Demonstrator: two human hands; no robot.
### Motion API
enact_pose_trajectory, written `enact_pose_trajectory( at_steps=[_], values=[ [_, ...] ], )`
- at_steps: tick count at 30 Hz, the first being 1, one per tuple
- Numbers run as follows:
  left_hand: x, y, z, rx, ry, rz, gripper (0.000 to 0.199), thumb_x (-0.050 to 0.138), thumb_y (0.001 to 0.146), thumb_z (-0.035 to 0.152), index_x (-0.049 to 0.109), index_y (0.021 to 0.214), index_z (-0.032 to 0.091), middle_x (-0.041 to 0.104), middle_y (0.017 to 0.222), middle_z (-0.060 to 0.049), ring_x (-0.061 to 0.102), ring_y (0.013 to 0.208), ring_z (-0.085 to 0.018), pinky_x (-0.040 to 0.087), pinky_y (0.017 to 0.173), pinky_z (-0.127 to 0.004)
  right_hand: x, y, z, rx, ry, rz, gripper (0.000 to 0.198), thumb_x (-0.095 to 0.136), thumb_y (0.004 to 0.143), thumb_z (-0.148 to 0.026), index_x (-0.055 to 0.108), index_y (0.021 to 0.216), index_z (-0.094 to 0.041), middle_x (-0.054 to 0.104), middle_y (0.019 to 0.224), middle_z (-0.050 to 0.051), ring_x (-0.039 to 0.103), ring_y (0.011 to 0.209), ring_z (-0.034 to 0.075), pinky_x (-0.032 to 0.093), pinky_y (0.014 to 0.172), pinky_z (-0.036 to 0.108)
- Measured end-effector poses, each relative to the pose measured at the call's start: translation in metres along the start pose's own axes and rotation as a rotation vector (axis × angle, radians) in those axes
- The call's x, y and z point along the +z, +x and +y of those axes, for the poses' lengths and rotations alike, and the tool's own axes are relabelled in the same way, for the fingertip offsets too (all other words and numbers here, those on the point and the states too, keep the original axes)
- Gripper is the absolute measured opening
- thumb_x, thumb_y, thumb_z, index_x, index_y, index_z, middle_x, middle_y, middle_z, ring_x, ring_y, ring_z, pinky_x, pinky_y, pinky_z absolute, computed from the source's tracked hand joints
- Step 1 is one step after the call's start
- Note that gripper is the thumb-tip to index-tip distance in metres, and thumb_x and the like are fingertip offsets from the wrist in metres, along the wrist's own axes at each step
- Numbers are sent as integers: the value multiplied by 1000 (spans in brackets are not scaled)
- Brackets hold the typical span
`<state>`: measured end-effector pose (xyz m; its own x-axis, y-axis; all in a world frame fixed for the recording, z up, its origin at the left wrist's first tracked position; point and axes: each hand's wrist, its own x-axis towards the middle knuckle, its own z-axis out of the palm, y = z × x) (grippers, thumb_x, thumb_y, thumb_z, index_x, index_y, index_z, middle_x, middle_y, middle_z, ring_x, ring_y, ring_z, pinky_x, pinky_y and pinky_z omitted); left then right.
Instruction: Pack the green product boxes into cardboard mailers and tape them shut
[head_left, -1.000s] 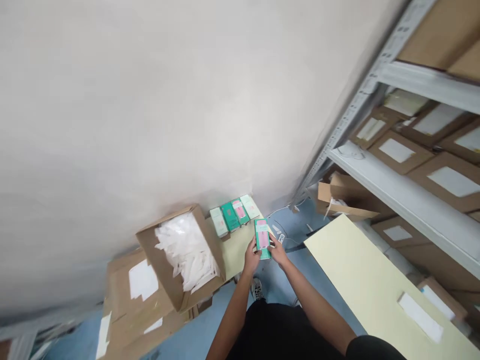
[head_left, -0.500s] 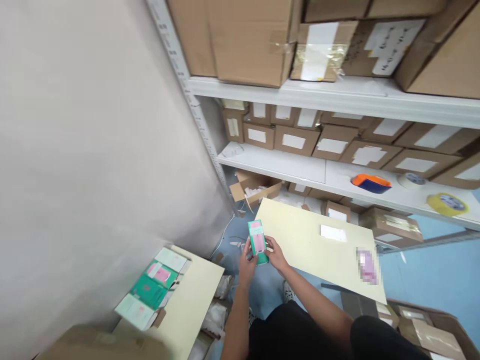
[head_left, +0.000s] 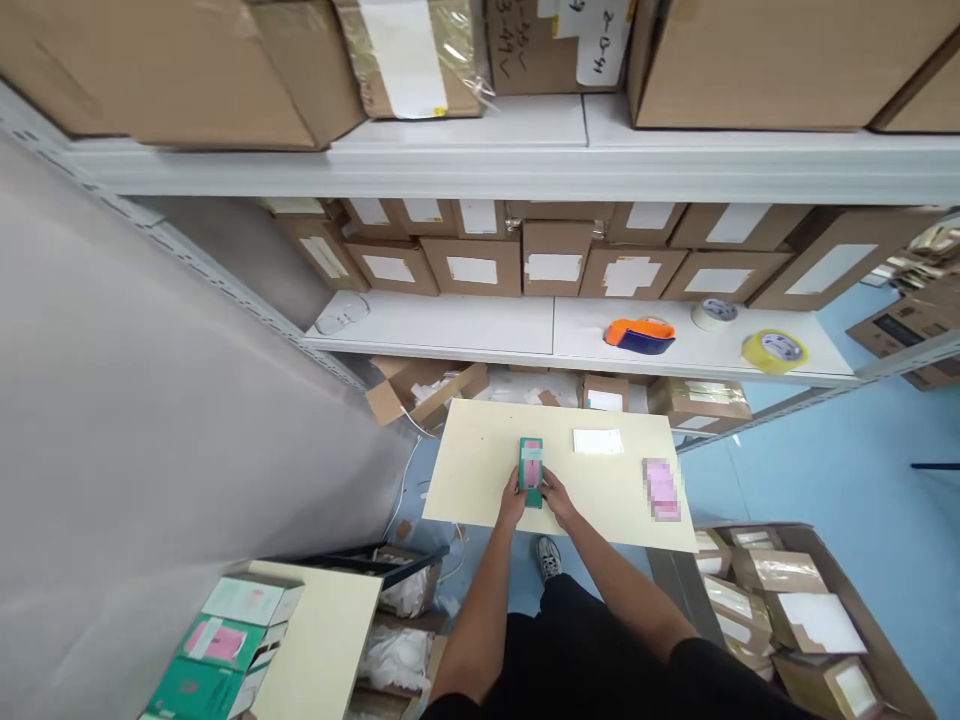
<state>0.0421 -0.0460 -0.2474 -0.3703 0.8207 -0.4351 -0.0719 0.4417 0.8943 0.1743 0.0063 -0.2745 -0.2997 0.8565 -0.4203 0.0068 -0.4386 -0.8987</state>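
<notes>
Between my two hands is a slim green box (head_left: pixel 532 490) with a pink panel on its face, held over the pale yellow table (head_left: pixel 465 450). My left hand (head_left: pixel 511 498) grips its left edge, fingers closed around the side. On the opposite edge, my right hand (head_left: pixel 556 497) is closed on the same box. Whether the box touches the tabletop I cannot tell. A white card (head_left: pixel 598 441) lies to the right of the box, and a blurred pink item (head_left: pixel 661 490) lies near the table's right end.
Ahead stands a white shelf (head_left: pixel 465 330) with labelled cartons, an orange-and-blue tape dispenser (head_left: pixel 640 335) and a yellow tape roll (head_left: pixel 775 351). More green boxes (head_left: pixel 217 640) stack on a side table (head_left: pixel 319 610) at lower left. A large carton of parcels (head_left: pixel 795 600) stands at right.
My view has turned to the right. The green box, held in both hands, has gone from beside the table's left end to over the tabletop.
</notes>
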Motion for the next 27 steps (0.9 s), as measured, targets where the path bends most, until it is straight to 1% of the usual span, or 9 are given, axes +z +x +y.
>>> enact_pose_trajectory(
  at_steps=[3, 5, 10, 13, 16, 18, 22, 24, 27],
  values=[
    [8, -5, -11, -71, 116, 8, 89, 72, 72, 16, 46, 157, 20, 60, 151, -13, 58, 138, -30, 48, 114, -43, -15, -1, 16, 51, -106, 3, 66, 67, 61, -31, 72, 126, -27, 72, 132, 11, 62, 132, 34, 45, 110, 57],
    [9, -14, -19, -102, 164, 16, 86, 67, 74, 14, 45, 158, 19, 62, 149, -11, 59, 137, -29, 49, 113, -43, -20, -7, 23, 73, -116, 13, 60, 69, 62, -33, 73, 122, -27, 75, 126, 11, 63, 129, 35, 48, 108, 57],
    [2, -31, -22, -81, 213, -29, 68, 56, 78, 10, 61, 146, 20, 75, 131, -5, 70, 119, -25, 56, 104, -41, -13, -25, 26, 44, 25, -14, 49, 74, 65, -43, 75, 111, -25, 80, 112, 9, 72, 113, 34, 53, 103, 55],
    [-12, -27, -6, -82, 262, 67, 53, 58, 83, 18, 71, 135, 21, 77, 126, -4, 70, 121, -26, 55, 104, -40, -5, -29, 11, 22, 42, -10, 54, 75, 69, -53, 74, 115, -24, 81, 107, 9, 74, 108, 34, 54, 102, 55],
    [-29, -15, 19, -58, 203, 128, 43, 53, 93, 34, 76, 126, 19, 80, 118, -6, 70, 120, -27, 55, 104, -43, 3, -23, -14, -49, 38, -18, 58, 72, 75, -57, 72, 124, -24, 78, 119, 10, 71, 114, 31, 53, 104, 51],
    [-38, -3, 38, 17, 149, 78, 44, 50, 95, 37, 76, 125, 18, 79, 120, -7, 71, 118, -27, 55, 105, -45, 10, -14, -30, -98, 13, -14, 59, 70, 78, -54, 70, 130, -27, 75, 127, 8, 68, 120, 29, 52, 107, 49],
    [-43, 19, 66, 160, 144, 3, 49, 65, 88, 32, 70, 135, 19, 75, 131, -8, 69, 120, -27, 52, 109, -42, 28, 9, -53, -100, -141, 34, 67, 70, 75, -45, 64, 140, -29, 71, 133, 7, 67, 119, 28, 48, 111, 50],
    [-43, 29, 74, 164, 181, 4, 56, 69, 87, 32, 65, 142, 21, 75, 131, -7, 70, 117, -26, 52, 108, -40, 37, 21, -58, -94, -224, 87, 73, 69, 74, -43, 60, 144, -27, 68, 136, 9, 66, 121, 30, 48, 111, 52],
    [-43, 45, 80, 128, 219, 10, 58, 69, 88, 31, 62, 146, 21, 74, 133, -7, 73, 107, -24, 53, 105, -38, 45, 34, -63, -146, -293, 167, 75, 67, 76, -42, 56, 148, -24, 62, 144, 11, 58, 134, 31, 44, 114, 53]
  ],
)
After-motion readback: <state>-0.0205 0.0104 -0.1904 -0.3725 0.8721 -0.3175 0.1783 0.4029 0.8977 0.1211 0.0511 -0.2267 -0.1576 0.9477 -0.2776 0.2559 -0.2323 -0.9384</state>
